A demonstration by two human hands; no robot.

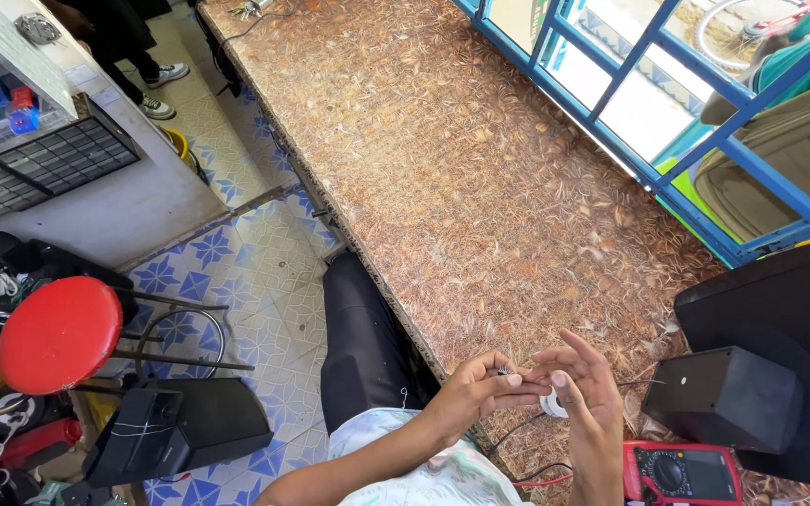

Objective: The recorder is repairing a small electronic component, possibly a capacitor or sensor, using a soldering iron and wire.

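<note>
My left hand (pixel 476 386) and my right hand (pixel 585 389) meet above the near edge of a long brown patterned workbench (pixel 480 178). Between their fingertips they pinch a small dark part (pixel 508 375), too small to identify. Behind my right hand's fingers a small white round object (pixel 551 405) shows; whether the hand holds it or it lies on the bench I cannot tell. A thin dark wire (pixel 637 382) runs from the hands toward a black speaker box (pixel 726 397).
A red multimeter (pixel 679 472) with red and black leads lies at the bench's near edge. A bigger black cabinet (pixel 785 309) stands at right. On the tiled floor stand a red stool (pixel 58 334) and a black speaker (pixel 178 426). Another person's legs (pixel 147 70) show far left.
</note>
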